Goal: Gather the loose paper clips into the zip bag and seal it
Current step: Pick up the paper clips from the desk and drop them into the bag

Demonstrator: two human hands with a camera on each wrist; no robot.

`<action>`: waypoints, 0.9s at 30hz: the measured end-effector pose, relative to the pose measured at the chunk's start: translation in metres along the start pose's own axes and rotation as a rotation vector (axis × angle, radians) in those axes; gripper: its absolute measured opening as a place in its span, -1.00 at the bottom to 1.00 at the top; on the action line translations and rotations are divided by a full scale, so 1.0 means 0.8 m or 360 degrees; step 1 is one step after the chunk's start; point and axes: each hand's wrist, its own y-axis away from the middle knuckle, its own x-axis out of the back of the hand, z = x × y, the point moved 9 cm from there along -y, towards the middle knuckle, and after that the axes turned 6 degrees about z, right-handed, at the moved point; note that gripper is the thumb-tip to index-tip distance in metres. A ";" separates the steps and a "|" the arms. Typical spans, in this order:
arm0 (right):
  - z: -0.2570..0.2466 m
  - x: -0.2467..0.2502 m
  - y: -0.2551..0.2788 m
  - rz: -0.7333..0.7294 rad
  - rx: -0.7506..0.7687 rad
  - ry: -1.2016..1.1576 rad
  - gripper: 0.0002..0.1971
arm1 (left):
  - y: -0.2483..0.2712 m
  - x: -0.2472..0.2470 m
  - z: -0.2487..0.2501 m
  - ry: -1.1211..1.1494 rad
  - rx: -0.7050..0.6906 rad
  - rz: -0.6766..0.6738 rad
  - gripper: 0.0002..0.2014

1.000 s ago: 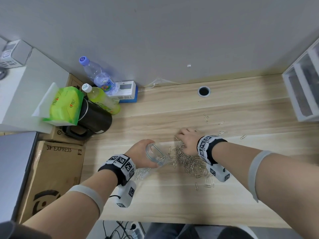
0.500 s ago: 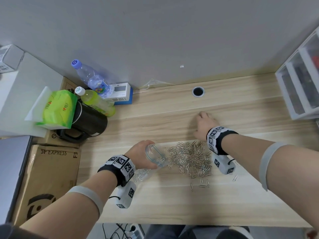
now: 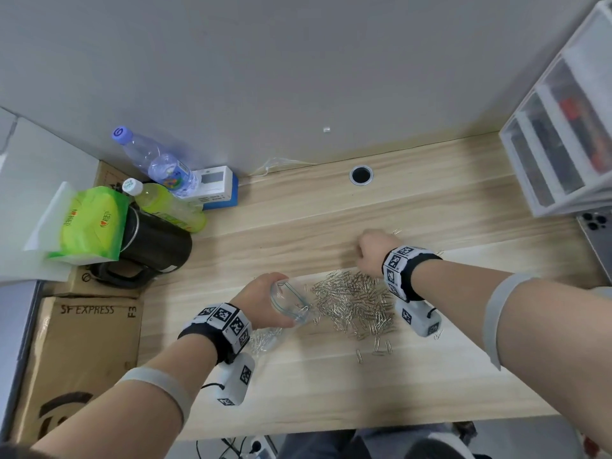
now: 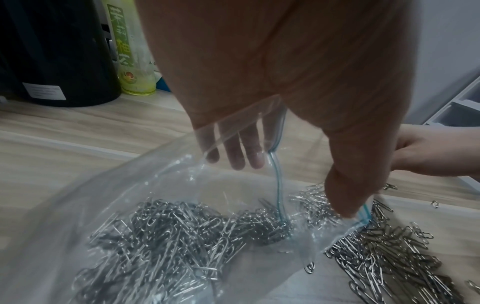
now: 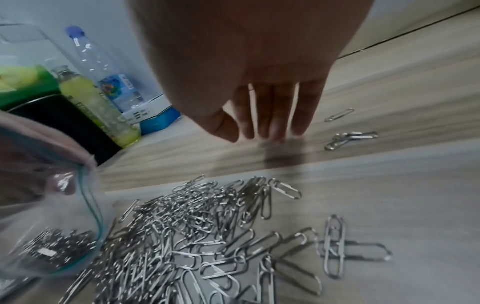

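My left hand (image 3: 265, 299) holds the clear zip bag (image 3: 288, 304) by its blue-lined mouth, which is open and faces right towards the pile. In the left wrist view the thumb (image 4: 350, 185) pinches the rim, the fingers (image 4: 233, 150) show behind the plastic, and many paper clips (image 4: 182, 236) lie inside the bag. A pile of loose silver paper clips (image 3: 354, 303) lies on the desk just right of the mouth. My right hand (image 3: 367, 250) is beyond the pile, with straight fingers (image 5: 270, 123) touching the desk. A few stray clips (image 5: 348, 137) lie just right of them.
A black kettle (image 3: 155, 246), two bottles (image 3: 165, 167), a green tissue pack (image 3: 89, 223) and a cardboard box (image 3: 89, 352) crowd the left. A white drawer unit (image 3: 563, 134) and a phone (image 3: 596, 226) stand at the right edge. A cable hole (image 3: 361, 175) sits at the back.
My right hand has left the bag's mouth and moved away across the pile to the desk beyond it. The left hand still holds the bag open in the same place.
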 end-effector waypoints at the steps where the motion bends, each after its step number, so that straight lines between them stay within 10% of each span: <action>1: 0.012 0.005 0.001 0.0085 -0.0085 0.0009 -0.78 | 0.000 -0.001 0.000 -0.0002 -0.0005 -0.0005 -0.09; 6: 0.057 0.001 0.011 0.0138 -0.0462 0.0164 -0.46 | 0.000 -0.003 0.002 0.0006 -0.0021 -0.0035 0.05; 15: 0.025 -0.010 0.032 0.0095 -0.0229 -0.0065 -0.72 | -0.002 -0.005 0.004 -0.0032 -0.0068 -0.0036 -0.08; 23: 0.116 -0.010 0.068 0.0237 -0.0980 -0.0027 -0.14 | 0.002 -0.009 0.007 -0.0093 -0.0113 -0.0076 -0.04; 27: 0.103 -0.028 0.067 0.0136 -0.0860 -0.0121 -0.15 | 0.006 -0.012 0.011 -0.0092 -0.0145 -0.0068 -0.08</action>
